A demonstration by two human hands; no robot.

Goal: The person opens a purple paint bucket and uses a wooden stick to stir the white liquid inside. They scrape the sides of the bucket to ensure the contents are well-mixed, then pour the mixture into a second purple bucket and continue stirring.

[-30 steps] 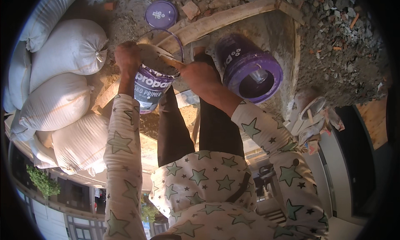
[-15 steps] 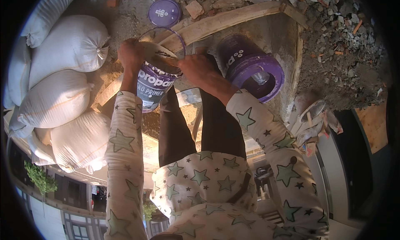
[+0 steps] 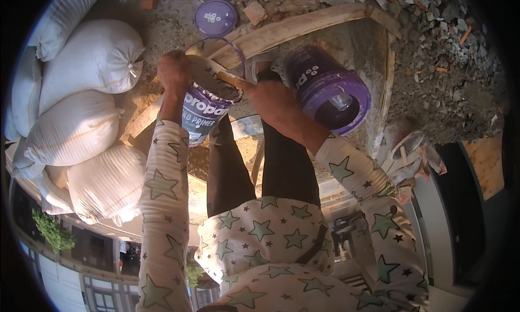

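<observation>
A purple and dark paint bucket (image 3: 205, 116) stands tilted ahead of me, its wire handle raised and its rim crusted with pale residue. My left hand (image 3: 174, 73) is closed on the bucket's left rim. My right hand (image 3: 275, 103) is closed around a flat wooden stick (image 3: 233, 80), whose far end reaches over the bucket's mouth. Whether the tip touches the greyish contents cannot be seen clearly. To the right, a second purple bucket (image 3: 317, 76) lies tipped toward me, with a round opening in its purple end and something shiny inside.
A purple lid (image 3: 216, 17) lies on the ground beyond the bucket. Wooden boards (image 3: 303, 26) frame the work area. Stuffed white sacks (image 3: 89, 57) are piled at the left, and rubble (image 3: 444, 57) covers the right. My legs stand just behind the buckets.
My right hand has drawn to the right with the wooden stick, baring more of it above the bucket's rim. My left hand and the bucket have shifted slightly.
</observation>
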